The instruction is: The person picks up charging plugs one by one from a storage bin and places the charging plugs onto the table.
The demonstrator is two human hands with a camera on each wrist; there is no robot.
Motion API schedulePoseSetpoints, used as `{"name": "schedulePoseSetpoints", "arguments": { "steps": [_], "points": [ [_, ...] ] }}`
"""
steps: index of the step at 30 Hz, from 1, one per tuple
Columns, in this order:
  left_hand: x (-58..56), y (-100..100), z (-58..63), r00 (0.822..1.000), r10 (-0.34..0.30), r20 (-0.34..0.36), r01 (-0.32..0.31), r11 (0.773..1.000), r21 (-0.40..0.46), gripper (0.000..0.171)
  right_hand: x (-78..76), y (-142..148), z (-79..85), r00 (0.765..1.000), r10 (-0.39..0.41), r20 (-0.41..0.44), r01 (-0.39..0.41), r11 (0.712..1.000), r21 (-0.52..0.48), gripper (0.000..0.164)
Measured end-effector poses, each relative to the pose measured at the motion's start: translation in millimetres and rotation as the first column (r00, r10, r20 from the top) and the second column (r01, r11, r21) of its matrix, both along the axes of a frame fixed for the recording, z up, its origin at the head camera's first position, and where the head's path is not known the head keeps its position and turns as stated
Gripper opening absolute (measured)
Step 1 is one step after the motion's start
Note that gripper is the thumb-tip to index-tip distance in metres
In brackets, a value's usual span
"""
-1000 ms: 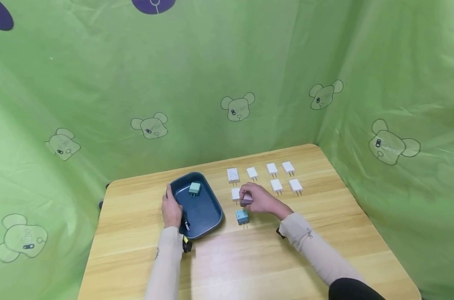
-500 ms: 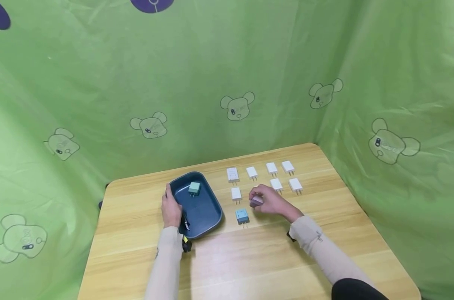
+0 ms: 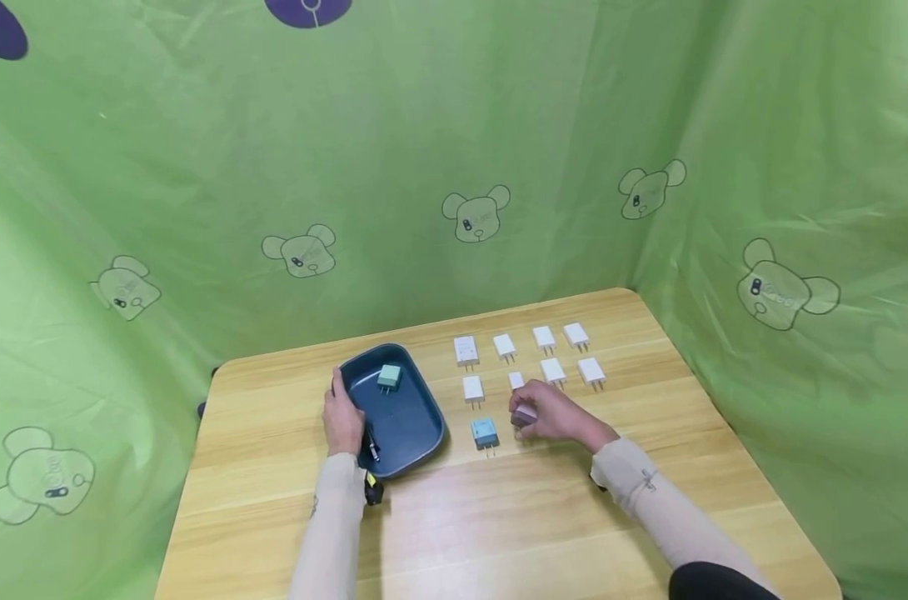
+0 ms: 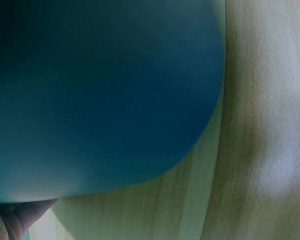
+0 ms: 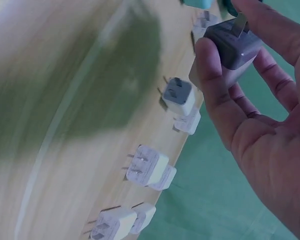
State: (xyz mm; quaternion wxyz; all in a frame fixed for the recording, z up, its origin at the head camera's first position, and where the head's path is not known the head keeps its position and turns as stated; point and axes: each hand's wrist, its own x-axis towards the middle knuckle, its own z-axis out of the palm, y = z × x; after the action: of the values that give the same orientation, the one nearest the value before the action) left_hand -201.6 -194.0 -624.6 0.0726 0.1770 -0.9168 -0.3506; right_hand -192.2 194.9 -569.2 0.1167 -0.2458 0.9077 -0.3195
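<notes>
My left hand (image 3: pixel 343 421) grips the left rim of a dark blue plastic tray (image 3: pixel 427 408), thumb over the inner side. Inside the tray lie a mint-green plug charger (image 3: pixel 390 377) and a small dark item with shiny metal (image 3: pixel 373 450), partly hidden by the hand. My right hand (image 3: pixel 555 412) pinches a dark grey-purple plug charger (image 5: pixel 234 44) between thumb and fingers, its metal prongs showing in the right wrist view. A white charger (image 3: pixel 516 380) lies just behind that hand. To its left sits a light-blue charger (image 3: pixel 485 432), prongs towards me.
Several white chargers lie in rows on the wooden table (image 3: pixel 454 533), among them one at the back left (image 3: pixel 466 350) and one at the right (image 3: pixel 591 372). A green curtain (image 3: pixel 386 275) printed with bear heads hangs behind the table's far edge.
My right hand has moved right and towards me with the grey-purple charger, uncovering the white charger in the left column and part of another. The left hand and tray stay put.
</notes>
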Motion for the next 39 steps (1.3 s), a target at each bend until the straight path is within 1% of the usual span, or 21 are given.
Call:
{"name": "schedulePoseSetpoints", "arguments": {
  "steps": [6,12,16,21,29,34,39],
  "points": [
    [-1.0,0,-0.6,1.000,0.000,0.002,0.000,1.000,-0.007,0.090,0.3,3,-5.1,0.999,0.034,-0.038,-0.033,0.998,0.049,0.040],
    [-0.8,1,-0.4,1.000,0.000,0.008,0.000,1.000,-0.003,0.090,1.4,3,-9.6,0.998,0.038,-0.047,-0.031,0.991,0.131,0.038],
    [-0.5,1,-0.2,1.000,0.001,0.012,-0.001,1.000,0.001,0.090,3.9,2,-12.1,0.999,0.039,-0.032,-0.033,0.984,0.173,0.037],
    [-0.2,1,0.7,1.000,0.004,0.010,-0.004,1.000,-0.005,0.090,6.3,1,-13.0,0.998,0.053,-0.035,-0.046,0.983,0.177,0.038],
    [1.0,1,1.5,1.000,0.004,0.021,-0.005,1.000,0.014,0.090,8.2,0,-16.4,0.994,0.105,-0.040,-0.096,0.977,0.192,0.035],
    [0.8,1,1.9,1.000,-0.002,0.010,0.001,1.000,0.011,0.089,7.8,1,-19.1,0.989,0.135,-0.067,-0.119,0.971,0.206,0.034],
    [0.7,0,0.9,1.000,0.001,-0.007,-0.001,1.000,0.000,0.089,6.7,0,-21.9,0.976,0.189,-0.106,-0.159,0.958,0.241,0.033]
  ]
}}
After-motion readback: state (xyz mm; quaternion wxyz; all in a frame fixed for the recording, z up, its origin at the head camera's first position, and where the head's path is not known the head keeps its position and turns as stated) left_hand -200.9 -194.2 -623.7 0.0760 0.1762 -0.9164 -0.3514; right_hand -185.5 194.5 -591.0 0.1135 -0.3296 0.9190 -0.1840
